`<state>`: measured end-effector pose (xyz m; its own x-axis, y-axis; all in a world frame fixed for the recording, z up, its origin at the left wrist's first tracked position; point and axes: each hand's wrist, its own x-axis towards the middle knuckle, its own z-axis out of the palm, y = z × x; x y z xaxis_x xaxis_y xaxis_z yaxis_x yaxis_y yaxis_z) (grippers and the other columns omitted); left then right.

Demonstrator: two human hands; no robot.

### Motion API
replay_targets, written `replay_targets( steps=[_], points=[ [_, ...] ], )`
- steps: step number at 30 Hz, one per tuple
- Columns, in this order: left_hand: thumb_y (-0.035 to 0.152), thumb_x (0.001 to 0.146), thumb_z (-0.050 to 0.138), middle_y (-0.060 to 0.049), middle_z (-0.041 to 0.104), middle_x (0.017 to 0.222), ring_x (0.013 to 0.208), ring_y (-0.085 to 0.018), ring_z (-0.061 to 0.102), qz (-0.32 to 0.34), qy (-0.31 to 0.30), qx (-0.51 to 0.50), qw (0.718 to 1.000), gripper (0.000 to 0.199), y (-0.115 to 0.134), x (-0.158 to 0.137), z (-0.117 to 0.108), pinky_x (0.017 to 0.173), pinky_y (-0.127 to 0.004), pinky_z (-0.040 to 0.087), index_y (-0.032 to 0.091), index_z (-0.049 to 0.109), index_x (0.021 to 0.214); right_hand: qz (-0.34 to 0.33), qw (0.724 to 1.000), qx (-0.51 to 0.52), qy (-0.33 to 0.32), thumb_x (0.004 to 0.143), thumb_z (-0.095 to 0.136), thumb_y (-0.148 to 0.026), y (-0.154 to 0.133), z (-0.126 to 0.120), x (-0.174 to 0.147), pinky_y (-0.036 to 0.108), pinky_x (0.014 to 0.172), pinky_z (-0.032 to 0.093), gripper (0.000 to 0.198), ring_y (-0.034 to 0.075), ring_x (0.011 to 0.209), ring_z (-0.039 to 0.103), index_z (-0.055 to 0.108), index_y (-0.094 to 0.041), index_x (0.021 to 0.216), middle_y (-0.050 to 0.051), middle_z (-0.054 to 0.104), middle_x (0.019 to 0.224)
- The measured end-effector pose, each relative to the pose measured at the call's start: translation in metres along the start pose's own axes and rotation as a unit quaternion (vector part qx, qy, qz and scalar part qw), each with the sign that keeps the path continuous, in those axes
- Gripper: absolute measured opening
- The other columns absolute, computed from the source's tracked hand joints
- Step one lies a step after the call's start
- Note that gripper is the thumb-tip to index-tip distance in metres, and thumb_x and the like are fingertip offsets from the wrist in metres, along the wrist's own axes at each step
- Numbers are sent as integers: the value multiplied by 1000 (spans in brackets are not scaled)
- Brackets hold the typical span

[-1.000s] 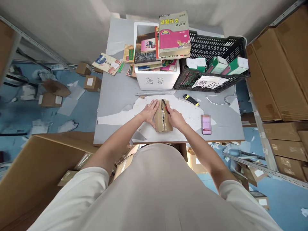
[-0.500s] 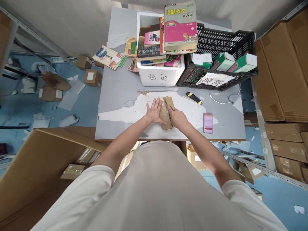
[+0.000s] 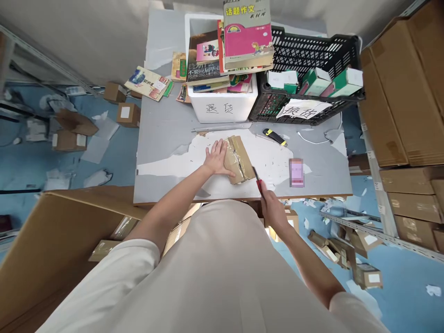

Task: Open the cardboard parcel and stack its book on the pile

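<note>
A small brown cardboard package, wrapped in shiny tape, lies on the table in front of me. A dark slit runs down the tape on its top. My left hand rests with spread fingers against the package's left side. My right hand is closed round a red and black utility knife, just off the package's lower right corner and over the table's front edge. The blade points up and left. A second cutter, black and yellow, lies to the right of the package.
Behind stand a white foam box piled with books and a black plastic crate holding green-and-white boxes. A phone and a white cable lie at right. A large open carton is at lower left.
My right hand has drawn the knife off the package, down and to the right. The slit in the tape now shows. My left hand stays on the package's left side.
</note>
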<state>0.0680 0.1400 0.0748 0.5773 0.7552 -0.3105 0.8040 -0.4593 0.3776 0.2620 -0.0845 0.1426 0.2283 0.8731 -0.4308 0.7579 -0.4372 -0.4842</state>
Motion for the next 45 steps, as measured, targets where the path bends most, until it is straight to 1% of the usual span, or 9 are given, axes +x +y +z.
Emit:
replay_targets(
  steps=[2, 5, 7, 10, 17, 22, 26, 30, 45],
  points=[
    [77, 53, 73, -23, 6, 158, 145, -43, 4, 16, 28, -30, 999, 140, -4, 2, 2, 116, -61, 11, 9, 7, 155, 48, 969, 238, 53, 93, 43, -36, 12, 12, 17, 34, 78, 56, 64, 16, 88, 63, 21, -24, 151, 10, 59, 114],
    [68, 68, 67, -24, 18, 153, 144, -38, 17, 39, 77, -90, 992, 115, -9, 4, 1, 119, -51, 19, 6, 20, 152, 151, 838, 519, 74, 87, 52, -41, 12, 31, 53, 34, 78, 59, 50, 13, 91, 64, 37, -24, 132, 6, 56, 118],
    [60, 75, 63, -24, 25, 149, 140, -36, 26, 26, 100, -113, 988, 101, -12, 1, 1, 118, -47, 24, 4, 26, 149, 183, 771, 606, 65, 84, 58, -39, 5, 39, 76, 34, 80, 59, 44, 11, 89, 65, 39, -25, 122, 3, 58, 114],
    [53, 78, 61, -21, 36, 140, 133, -35, 37, -42, 145, -120, 981, 85, -14, -18, 6, 115, -46, 31, 6, 35, 145, 165, 729, 657, 95, 83, 60, -36, -4, 38, 108, 32, 85, 58, 43, 9, 89, 65, 37, -26, 118, 1, 60, 110],
    [48, 85, 55, -17, 47, 126, 119, -28, 51, -121, 164, -125, 971, 69, -2, -89, 28, 102, -39, 45, 12, 39, 142, 54, 810, 576, 91, 78, 61, -40, 4, 10, 160, 26, 88, 55, 55, 9, 94, 65, 41, -20, 126, 6, 60, 118],
    [63, 70, 69, -23, 33, 145, 137, -38, 31, -125, 198, -10, 972, 99, 3, -68, 1, 112, -50, 30, 10, 33, 146, 21, 899, 438, 6, 74, 62, -52, 45, -6, 130, 25, 59, 55, 84, 6, 64, 59, 35, -20, 146, 9, 60, 116],
    [72, 55, 76, -22, 11, 157, 146, -40, 7, -8, 67, 86, 994, 132, 8, -29, -25, 118, -55, 8, 10, 15, 154, 29, 900, 433, -42, 76, 61, -51, 66, -8, 102, 22, 50, 51, 92, 4, 59, 56, 19, -27, 155, 9, 59, 119],
    [70, 51, 80, -20, 18, 156, 145, -41, 12, 7, -20, 124, 992, 133, 16, -10, -27, 117, -60, 6, 14, 18, 154, 25, 888, 454, -65, 77, 62, -49, 64, -6, 98, 20, 48, 50, 88, 4, 59, 55, 25, -26, 154, 8, 60, 117],
    [60, 46, 85, -18, 44, 136, 127, -36, 37, 12, 63, 72, 995, 122, 5, 1, -7, 115, -43, 27, 8, 36, 145, -12, 918, 347, -191, 84, 60, -25, 66, -45, 128, 15, 44, 45, 69, 3, 52, 52, 37, -34, 148, 0, 64, 89]
  ],
)
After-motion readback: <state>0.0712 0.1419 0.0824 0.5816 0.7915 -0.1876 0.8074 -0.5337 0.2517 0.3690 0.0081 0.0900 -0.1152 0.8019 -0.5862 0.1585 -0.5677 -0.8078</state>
